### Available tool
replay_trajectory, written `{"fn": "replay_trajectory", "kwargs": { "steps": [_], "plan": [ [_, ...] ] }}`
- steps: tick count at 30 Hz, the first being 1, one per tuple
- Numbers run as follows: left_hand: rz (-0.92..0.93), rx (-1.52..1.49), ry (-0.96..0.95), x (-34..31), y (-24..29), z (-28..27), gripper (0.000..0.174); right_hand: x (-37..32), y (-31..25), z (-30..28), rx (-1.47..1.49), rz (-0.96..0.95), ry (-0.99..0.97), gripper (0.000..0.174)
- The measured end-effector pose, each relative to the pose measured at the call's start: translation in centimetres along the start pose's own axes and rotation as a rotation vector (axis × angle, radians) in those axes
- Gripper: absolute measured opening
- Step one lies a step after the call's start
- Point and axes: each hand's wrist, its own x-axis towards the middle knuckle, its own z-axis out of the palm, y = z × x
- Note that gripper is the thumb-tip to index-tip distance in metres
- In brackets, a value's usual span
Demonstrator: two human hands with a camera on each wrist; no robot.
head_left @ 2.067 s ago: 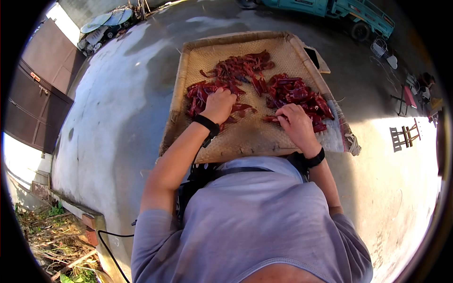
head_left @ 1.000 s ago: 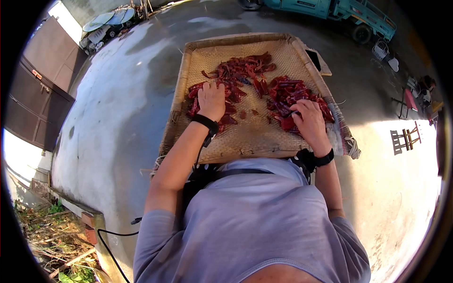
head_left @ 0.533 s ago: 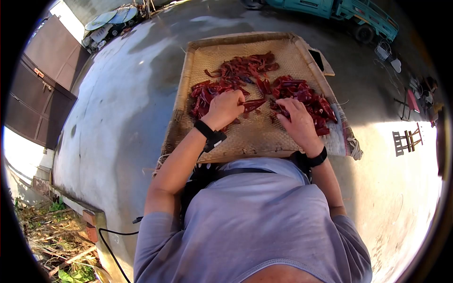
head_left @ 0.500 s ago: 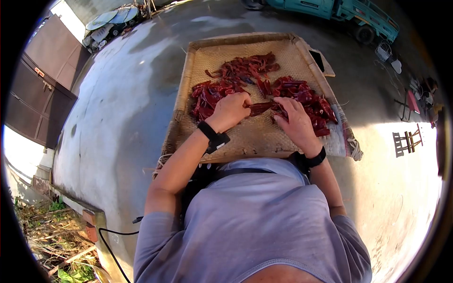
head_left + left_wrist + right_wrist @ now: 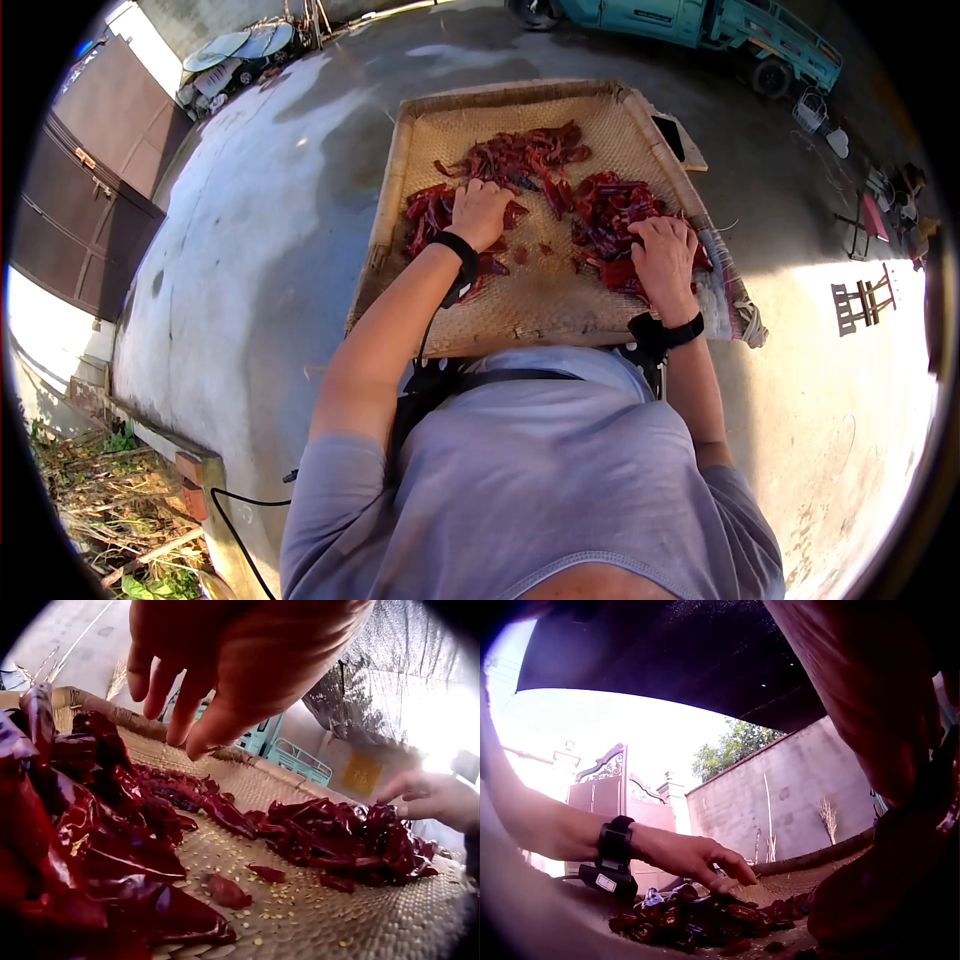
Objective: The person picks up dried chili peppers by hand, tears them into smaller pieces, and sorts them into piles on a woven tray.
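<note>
Dried red chili peppers lie in three heaps on a shallow woven tray at waist height. Over the left heap is my left hand. The left wrist view shows its fingers loosely bent downward with nothing in them, above the chilies. My right hand rests at the near right side of the right heap, fingers spread on the chilies; its underside is hidden from above. A third heap of flatter, duller chilies lies toward the far rim. Small chili pieces lie between the heaps.
Pale seeds are scattered on the weave. A phone lies on a board beside the tray's right rim. Beyond stand a teal cargo vehicle, a small wooden stool and a brown gate.
My left hand carried a chili right toward my right hand, then came back to the left heap without it. My right hand has shifted right and slightly nearer me.
</note>
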Motion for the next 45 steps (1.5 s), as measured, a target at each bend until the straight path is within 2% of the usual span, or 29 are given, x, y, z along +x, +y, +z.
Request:
{"fn": "replay_trajectory", "kwargs": {
  "steps": [2,5,6,9,12,14,20,24,27,30,31,33,34,37,38,41,44,45],
  "plan": [
    [0.055,0.133,0.0,1.2,0.0,1.0,0.043,-0.3,-0.4,0.3,0.017,0.025,0.025,0.033],
    [0.009,0.256,-0.158,2.7,0.9,1.7,0.061,-0.7,-2.2,0.2,0.069,-0.017,0.105,0.034],
    [0.005,0.299,-0.27,3.0,1.6,0.8,0.062,-0.9,-2.6,0.4,0.081,-0.034,0.097,0.031],
    [-0.123,0.257,-0.29,4.1,2.3,1.1,0.06,-1.3,-3.3,1.0,0.193,-0.079,0.058,0.029],
    [-0.103,0.22,-0.291,5.9,-0.2,5.9,0.062,-1.4,-3.8,1.2,0.24,-0.097,0.014,0.029],
    [-0.125,0.176,-0.297,6.1,-0.2,6.2,0.059,-1.1,-3.8,1.2,0.256,-0.114,0.008,0.028],
    [-0.064,0.167,-0.351,4.0,0.1,3.9,0.048,-1.6,-3.9,0.9,0.312,-0.095,-0.016,0.024],
    [-0.005,0.206,-0.464,1.6,0.7,1.6,0.043,-1.9,-3.7,1.5,0.336,-0.143,-0.057,0.025],
    [0.005,0.188,-0.413,0.7,0.5,1.1,0.034,-1.7,-3.9,1.6,0.312,-0.19,-0.042,0.026],
    [0.188,0.141,0.041,-0.1,-0.4,1.5,0.031,-1.1,-4.4,1.1,0.328,-0.197,-0.052,0.03],
    [0.156,-0.02,-0.007,-0.6,0.6,0.3,0.028,-0.7,-4.5,0.8,0.341,-0.196,-0.064,0.032],
    [0.086,-0.345,-0.106,-1.2,3.1,-1.7,0.025,-0.1,-5.2,0.5,0.535,-0.077,-0.11,0.037],
    [0.185,-0.332,-0.073,-1.4,3.8,-1.4,0.029,0.0,-5.6,0.5,0.633,-0.017,-0.132,0.039],
    [0.278,-0.64,-0.071,-1.7,5.8,0.1,0.027,0.5,-6.2,0.5,0.76,0.091,-0.171,0.042],
    [0.324,-0.675,-0.038,-1.4,5.9,1.1,0.028,0.5,-5.9,1.1,0.748,0.071,-0.173,0.04],
    [0.237,-0.779,-0.163,-1.2,6.5,0.8,0.031,0.3,-4.3,2.4,0.706,0.059,-0.182,0.034],
    [0.175,-0.493,-0.21,-0.7,5.6,-0.8,0.028,1.0,-3.6,1.1,0.641,0.174,-0.16,0.024],
    [0.169,-0.347,-0.147,-0.6,4.8,-0.6,0.027,1.3,-3.5,0.2,0.559,0.224,-0.143,0.023]
  ]
}}
